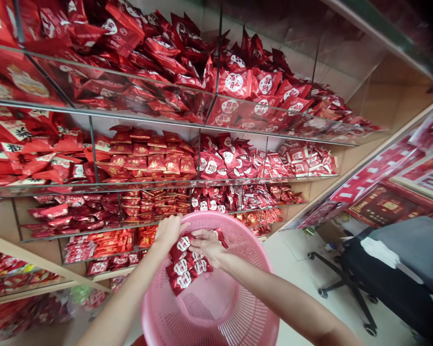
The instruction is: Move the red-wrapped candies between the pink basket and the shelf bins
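The right hand is half closed, its fingers draped over a bunch of red foil packets with round white emblems, and one loose packet lies at the fingertips. The left hand appears curled over the rim of a pink plastic basket, though its fingers are partly hidden. The bunch sits just inside the basket at about ten o'clock, against the inner wall. A steady hold seems to depend on the left hand keeping the rim level while the right gathers the foil, which probably slides easily. At twelve o'clock, glass shelves stacked with similar red packets rise close to the basket. A wooden shelf edge runs past at nine o'clock, near the left forearm. At three o'clock stand framed red panels, and a black office chair sits at four o'clock, well apart from the hands.
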The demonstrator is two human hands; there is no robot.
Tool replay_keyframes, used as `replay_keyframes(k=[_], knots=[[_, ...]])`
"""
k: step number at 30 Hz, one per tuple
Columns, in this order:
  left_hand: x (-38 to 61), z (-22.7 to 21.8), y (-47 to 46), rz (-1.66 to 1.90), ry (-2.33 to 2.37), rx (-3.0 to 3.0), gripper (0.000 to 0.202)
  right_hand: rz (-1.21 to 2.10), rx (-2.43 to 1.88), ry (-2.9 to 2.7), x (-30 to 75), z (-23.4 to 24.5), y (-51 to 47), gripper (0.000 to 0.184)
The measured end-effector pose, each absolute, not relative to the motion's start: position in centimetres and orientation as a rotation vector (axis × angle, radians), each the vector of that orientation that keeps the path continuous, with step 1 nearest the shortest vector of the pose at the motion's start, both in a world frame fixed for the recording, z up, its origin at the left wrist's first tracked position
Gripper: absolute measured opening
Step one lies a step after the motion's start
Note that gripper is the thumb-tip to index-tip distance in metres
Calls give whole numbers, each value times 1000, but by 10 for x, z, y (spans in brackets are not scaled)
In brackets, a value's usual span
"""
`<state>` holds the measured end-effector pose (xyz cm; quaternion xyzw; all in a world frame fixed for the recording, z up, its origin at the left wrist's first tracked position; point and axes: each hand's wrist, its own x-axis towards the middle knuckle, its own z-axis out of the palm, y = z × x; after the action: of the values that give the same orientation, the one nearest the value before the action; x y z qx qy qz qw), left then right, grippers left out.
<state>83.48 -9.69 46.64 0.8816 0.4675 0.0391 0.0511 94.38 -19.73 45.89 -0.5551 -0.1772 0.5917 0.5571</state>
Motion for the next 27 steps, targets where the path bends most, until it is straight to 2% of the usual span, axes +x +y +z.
replay_keyframes(k=[8, 12, 17, 23, 27], knots=[[835, 464, -96, 99, 1432, 2684, 54, 1183, -1319, -558, 934, 426, -191, 36], [836, 466, -97, 65, 1456, 2652, 53, 1119, -1404, -812, 936, 421, -193, 32], [836, 470, -98, 60, 1443, 2625, 50, 993, -1699, -1200, 941, 426, -198, 27], [835, 473, -98, 41, 1443, 2597, 45, 518, -1884, -1556, 955, 440, -193, 19], [834, 472, -97, 75, 1419, 2611, 46, 375, -1933, -1572, 992, 468, -177, 29]])
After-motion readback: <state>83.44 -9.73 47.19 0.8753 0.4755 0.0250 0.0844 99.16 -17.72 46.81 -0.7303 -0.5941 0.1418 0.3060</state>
